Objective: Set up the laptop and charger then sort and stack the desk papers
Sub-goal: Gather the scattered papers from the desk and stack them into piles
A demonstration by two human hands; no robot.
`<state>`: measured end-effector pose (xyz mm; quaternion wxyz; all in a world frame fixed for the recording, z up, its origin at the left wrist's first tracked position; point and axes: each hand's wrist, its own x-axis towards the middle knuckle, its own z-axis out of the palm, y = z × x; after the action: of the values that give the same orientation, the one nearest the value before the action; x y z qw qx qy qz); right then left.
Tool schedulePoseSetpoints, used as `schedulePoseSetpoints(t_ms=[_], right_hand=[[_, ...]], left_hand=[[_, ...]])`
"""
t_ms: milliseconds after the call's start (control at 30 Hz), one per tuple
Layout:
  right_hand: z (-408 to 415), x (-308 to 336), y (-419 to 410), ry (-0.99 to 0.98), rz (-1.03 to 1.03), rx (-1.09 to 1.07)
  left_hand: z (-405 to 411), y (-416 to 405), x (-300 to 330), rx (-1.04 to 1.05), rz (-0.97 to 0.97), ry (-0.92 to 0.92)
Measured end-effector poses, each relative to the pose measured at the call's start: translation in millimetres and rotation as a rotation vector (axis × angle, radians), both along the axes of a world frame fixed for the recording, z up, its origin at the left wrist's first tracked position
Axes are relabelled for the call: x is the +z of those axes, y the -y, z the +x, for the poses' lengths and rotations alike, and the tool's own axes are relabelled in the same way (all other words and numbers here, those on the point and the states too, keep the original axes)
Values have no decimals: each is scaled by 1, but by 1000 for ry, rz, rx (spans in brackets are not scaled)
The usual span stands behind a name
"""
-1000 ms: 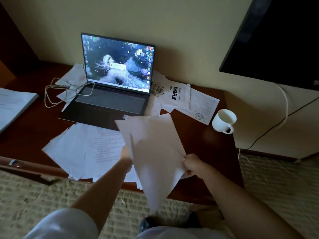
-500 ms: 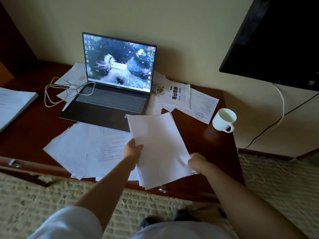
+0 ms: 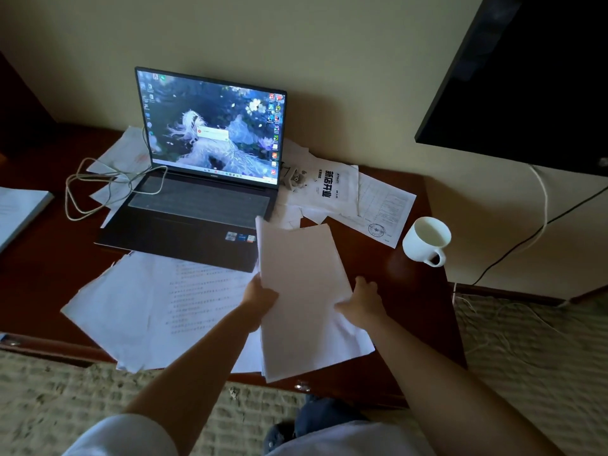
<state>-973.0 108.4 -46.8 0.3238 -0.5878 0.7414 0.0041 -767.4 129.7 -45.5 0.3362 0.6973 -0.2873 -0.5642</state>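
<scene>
1. The stack of papers (image 3: 306, 291) lies at the front of the counter (image 3: 404, 291), its long axis running away from the person toward the laptop (image 3: 200, 179). Its near end overhangs the counter's front edge and its far corner sits just beside the laptop's front right corner.

2. The left hand (image 3: 260, 296) grips the stack's left long edge about midway along, with the fingers (image 3: 268, 292) curled onto the sheets.

3. The right hand (image 3: 363, 301) lies against the right long edge, opposite the left, with the fingers (image 3: 345, 307) loosely spread on top of the paper. Whether the thumb is tucked beneath cannot be told.

4. So the stack sits directly between the two hands, both equally near, each on a long side. I judge this to be the squaring-up step.

5. Loose printed sheets (image 3: 158, 307) are fanned out to the left of the stack, partly under it and closest to the left hand. They look like the next to be gathered.

6. More papers (image 3: 342, 192) lie beyond the stack on the right of the laptop, nearer the right hand, with a white mug (image 3: 426, 240) just past them.

7. The laptop is open and lit, and a white charger cable (image 3: 98, 189) is looped at its left side, so the setup part appears done.
</scene>
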Motion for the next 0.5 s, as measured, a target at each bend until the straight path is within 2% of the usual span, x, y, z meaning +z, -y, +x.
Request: schedulePoseSetpoints(t_ms=[67, 133, 267, 367, 500], right_hand=[[1, 2, 17, 75, -14, -69], [-2, 4, 36, 61, -85, -90], [-14, 3, 81, -65, -257, -55], [-24, -6, 112, -138, -257, 16], [-33, -16, 146, -235, -195, 226]], left_hand=[[-5, 9, 6, -21, -66, 216], [-6, 17, 14, 32, -172, 314], [0, 44, 22, 137, -238, 356], [-1, 65, 22, 166, -199, 389], [-5, 81, 17, 183, -130, 433]])
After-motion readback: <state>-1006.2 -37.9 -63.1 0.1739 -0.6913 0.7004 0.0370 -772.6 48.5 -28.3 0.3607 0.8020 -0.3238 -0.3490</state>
